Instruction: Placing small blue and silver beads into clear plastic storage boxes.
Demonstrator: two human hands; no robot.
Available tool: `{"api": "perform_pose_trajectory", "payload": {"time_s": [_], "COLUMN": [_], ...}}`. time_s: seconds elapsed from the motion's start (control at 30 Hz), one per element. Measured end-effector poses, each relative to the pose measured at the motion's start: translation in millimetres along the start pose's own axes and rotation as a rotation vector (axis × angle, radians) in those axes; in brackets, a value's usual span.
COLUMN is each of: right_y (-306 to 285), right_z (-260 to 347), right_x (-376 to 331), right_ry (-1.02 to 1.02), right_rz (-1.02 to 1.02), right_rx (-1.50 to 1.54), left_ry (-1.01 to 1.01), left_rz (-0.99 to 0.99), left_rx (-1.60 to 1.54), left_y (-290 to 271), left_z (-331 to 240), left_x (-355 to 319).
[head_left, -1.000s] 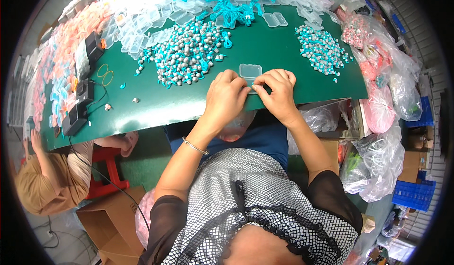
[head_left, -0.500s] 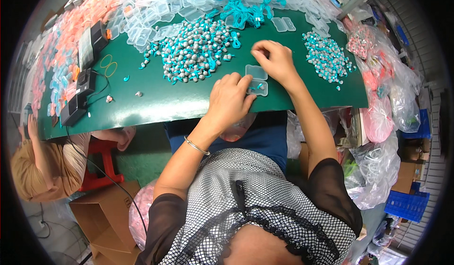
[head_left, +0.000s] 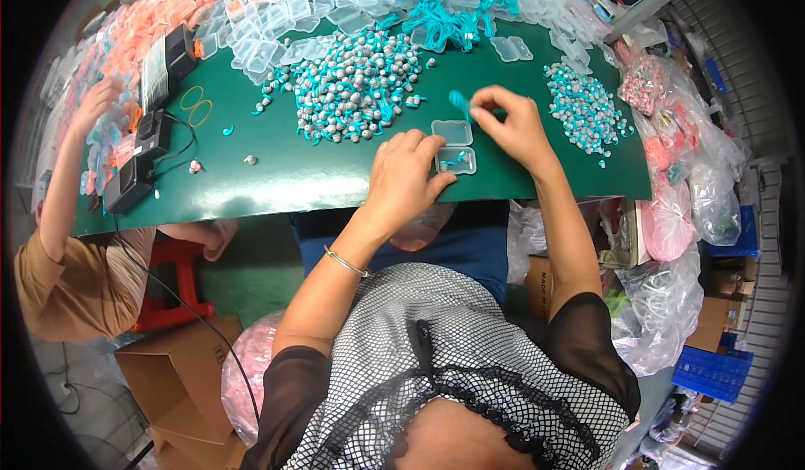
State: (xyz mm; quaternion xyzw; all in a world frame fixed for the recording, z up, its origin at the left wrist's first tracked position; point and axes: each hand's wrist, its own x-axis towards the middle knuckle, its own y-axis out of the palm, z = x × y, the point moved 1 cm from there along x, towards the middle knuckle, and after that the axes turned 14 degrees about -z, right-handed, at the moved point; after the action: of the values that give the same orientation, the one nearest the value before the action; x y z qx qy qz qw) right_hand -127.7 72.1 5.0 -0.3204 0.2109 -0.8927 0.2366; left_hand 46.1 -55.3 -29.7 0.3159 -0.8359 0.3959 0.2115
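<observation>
Between my hands a small hinged clear plastic case point(head_left: 454, 134) lies open on the green table, with a few teal and grey bits point(head_left: 461, 158) in its near half. My left hand point(head_left: 404, 168) grips the case's left side, thumb at the near edge and fingers along the side. My right hand point(head_left: 513, 126) is just beyond the right of the case, thumb and forefinger pinching a small bundle of teal cord point(head_left: 459, 101) that hangs over the lid half, blurred by motion. To the left lies a heap of grey-and-teal earplugs point(head_left: 356, 84).
More earplugs point(head_left: 583, 105) are heaped at the right. Teal cords point(head_left: 449, 9) and clear cases point(head_left: 260, 51) fill the far side. Black boxes point(head_left: 130, 189) with a cable stand at the left. A co-worker's hand point(head_left: 96, 105) reaches over orange and teal pieces.
The teal cord bundle beside the earplug heap is off the table and in my right hand, which has shifted right and nearer. The co-worker's hand has moved forward over the pieces.
</observation>
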Motion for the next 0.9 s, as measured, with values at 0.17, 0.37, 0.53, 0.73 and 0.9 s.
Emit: {"api": "perform_pose_trajectory", "payload": {"time_s": [0.17,0.37,0.53,0.73,0.9], "right_y": [-12,-2,-3,-4,-10], "right_z": [15,19,24,24,20], "right_x": [-24,-33,-51,-51,-28], "right_ry": [-0.326,-0.542,-0.542,-0.548,-0.38], "right_rz": [0.13,0.126,0.093,0.054,0.153], "right_rx": [-0.097,-0.172,-0.217,-0.254,-0.146], "left_ry": [-0.106,-0.109,-0.11,-0.078,-0.062], "left_rz": [0.052,0.052,0.048,0.036,0.024], "left_rx": [-0.007,-0.01,-0.007,-0.01,-0.008], "left_y": [-1,2,1,1,0], "left_z": [-1,-1,-2,-1,1], "left_x": [2,3,2,1,0]}}
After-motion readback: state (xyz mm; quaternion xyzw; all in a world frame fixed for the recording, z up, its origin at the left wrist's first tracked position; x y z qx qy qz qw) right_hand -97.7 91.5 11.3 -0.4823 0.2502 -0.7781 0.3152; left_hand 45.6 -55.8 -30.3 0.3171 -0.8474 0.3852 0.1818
